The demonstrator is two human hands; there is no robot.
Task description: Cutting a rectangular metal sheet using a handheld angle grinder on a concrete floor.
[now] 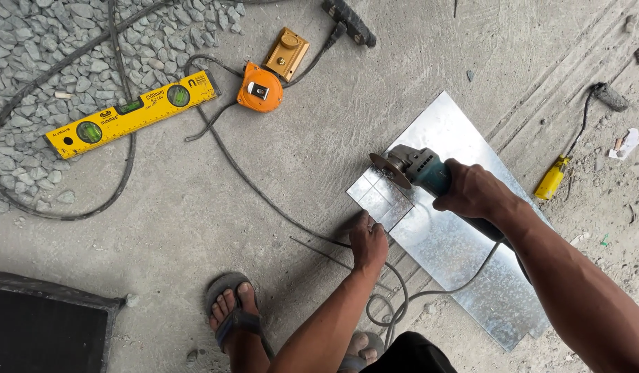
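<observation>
The right hand (pixel 473 190) hides the grinder's (pixel 417 168) grip, and the bottom edge crops the dark mat (pixel 43 328).

Right hand (pixel 475 190) fist-clenched, arm extended forward; left hand (pixel 368 242) palm down, fingers spread, arm straight.

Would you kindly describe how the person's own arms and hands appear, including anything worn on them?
Both arms are bare to the frame edge, with no sleeves showing. The left hand and right hand wear no gloves, and no watch, ring or wristband is visible. The fingers are uncovered.
</observation>
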